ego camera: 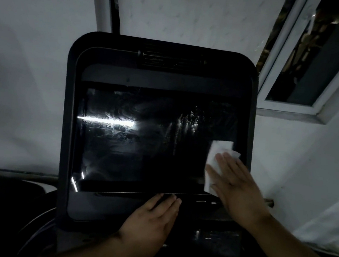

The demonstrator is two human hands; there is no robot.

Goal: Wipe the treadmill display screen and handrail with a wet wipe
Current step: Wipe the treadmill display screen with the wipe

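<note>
Left hand (pixel 151 221) rests below the display screen (pixel 141 142) — right hand (pixel 236 184) half-covers the wet wipe (pixel 219 153).

The display screen (pixel 141 142) sits within the console frame (pixel 68 117). The right hand (pixel 236 182) lies flat on the wet wipe (pixel 217 155), which lies against the screen's right edge. The left hand (pixel 151 221) rests below and left of the right hand, on the console's lower bezel (pixel 102 207). A window (pixel 311 60) lies above and right of the right hand, behind the console.
</note>
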